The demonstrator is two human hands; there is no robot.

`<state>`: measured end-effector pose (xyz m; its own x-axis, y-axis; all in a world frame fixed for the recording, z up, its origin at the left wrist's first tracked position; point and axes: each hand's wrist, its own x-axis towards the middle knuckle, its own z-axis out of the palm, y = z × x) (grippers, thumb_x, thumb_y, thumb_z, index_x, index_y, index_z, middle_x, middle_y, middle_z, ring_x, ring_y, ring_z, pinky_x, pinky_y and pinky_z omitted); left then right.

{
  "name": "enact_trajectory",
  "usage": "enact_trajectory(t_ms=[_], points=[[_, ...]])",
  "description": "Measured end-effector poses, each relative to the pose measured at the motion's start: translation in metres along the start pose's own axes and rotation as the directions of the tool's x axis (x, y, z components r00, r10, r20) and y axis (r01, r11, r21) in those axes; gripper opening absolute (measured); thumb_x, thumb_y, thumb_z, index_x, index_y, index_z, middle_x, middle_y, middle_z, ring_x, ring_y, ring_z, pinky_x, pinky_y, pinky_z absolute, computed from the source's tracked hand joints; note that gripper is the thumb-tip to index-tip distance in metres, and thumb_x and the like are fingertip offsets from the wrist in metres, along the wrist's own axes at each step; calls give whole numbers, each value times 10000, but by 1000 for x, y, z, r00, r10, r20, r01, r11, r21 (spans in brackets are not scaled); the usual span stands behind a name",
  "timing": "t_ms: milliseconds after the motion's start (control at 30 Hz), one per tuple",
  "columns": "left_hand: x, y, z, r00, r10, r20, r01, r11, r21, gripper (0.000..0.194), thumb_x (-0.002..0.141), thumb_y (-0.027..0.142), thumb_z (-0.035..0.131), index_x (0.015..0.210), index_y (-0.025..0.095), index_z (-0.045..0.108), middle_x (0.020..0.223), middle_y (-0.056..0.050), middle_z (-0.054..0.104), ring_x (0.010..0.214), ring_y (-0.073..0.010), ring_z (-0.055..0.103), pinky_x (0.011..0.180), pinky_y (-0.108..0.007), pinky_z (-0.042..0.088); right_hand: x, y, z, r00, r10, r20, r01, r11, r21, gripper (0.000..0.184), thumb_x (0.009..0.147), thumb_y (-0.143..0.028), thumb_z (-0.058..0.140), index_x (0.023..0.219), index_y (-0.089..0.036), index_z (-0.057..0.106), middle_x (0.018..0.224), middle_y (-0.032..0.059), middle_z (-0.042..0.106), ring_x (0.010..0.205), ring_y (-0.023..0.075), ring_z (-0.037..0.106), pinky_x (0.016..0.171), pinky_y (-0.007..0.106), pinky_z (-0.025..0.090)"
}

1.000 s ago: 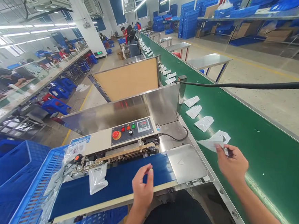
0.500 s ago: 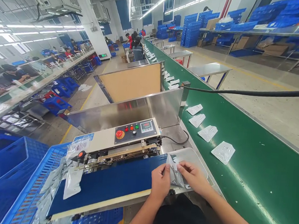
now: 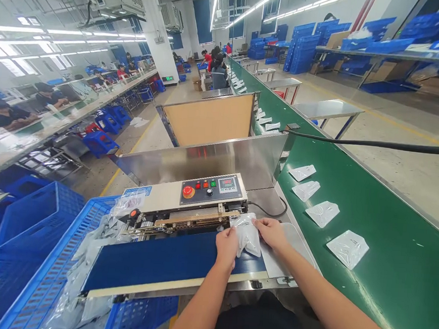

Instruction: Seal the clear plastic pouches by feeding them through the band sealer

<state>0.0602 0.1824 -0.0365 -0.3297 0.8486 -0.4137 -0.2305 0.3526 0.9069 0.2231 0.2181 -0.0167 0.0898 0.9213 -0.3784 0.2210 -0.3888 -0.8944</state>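
Note:
A white plastic bag [image 3: 248,238] is held upright over the right end of a blue belt [image 3: 151,260]. My left hand [image 3: 227,247] pinches its left edge. My right hand [image 3: 272,233] has the upper right corner between thumb and fingers. The bag's top edge is at the inlet of the band sealing machine [image 3: 196,211], just below its control panel [image 3: 213,188]. What the bag contains cannot be made out. A grey metal plate [image 3: 292,251] lies beneath my right hand.
A green conveyor [image 3: 393,269] runs along the right, with several white bags [image 3: 347,248] on it. A blue crate [image 3: 59,273] full of bags stands at the belt's left end. A metal partition [image 3: 205,158] rises behind the machine. A black cable [image 3: 376,144] crosses the conveyor.
Both hands have moved the bag left and up to the sealing machine's inlet. The bag at the belt's left end has dropped off it. The camera view has turned slightly left.

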Motion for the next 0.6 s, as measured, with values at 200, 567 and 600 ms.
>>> enact_trajectory(t_ms=[200, 567, 600], points=[[-3, 11, -45, 996, 23, -82, -30, 995, -90, 600, 708, 670, 847, 895, 101, 819, 812, -99, 770, 729, -218, 681, 667, -304, 520, -17, -13, 25, 995, -2, 104, 6, 999, -37, 602, 814, -783, 688, 667, -199, 705, 516, 18, 611, 456, 146, 491, 475, 282, 371], [-59, 1, -154, 852, 248, -460, -247, 967, 64, 567, 885, 619, 792, 1239, 175, 776, 1203, -134, 801, 1056, -283, 781, 1045, -468, 599, 21, 115, -202, 777, -35, -628, -298, 859, -416, 525, 895, -527, 611, 1127, -111, 833, 810, 211, 749, 733, 308, 674, 659, 417, 446], [-61, 0, -158, 859, 235, -455, -228, 971, 72, 583, 865, 633, 804, 1218, 169, 782, 1151, -127, 812, 988, -273, 788, 1005, -463, 617, 23, 126, -223, 741, -25, -671, -349, 839, -417, 494, 883, -497, 619, 1069, -94, 836, 748, 214, 720, 690, 305, 652, 633, 425, 421]])
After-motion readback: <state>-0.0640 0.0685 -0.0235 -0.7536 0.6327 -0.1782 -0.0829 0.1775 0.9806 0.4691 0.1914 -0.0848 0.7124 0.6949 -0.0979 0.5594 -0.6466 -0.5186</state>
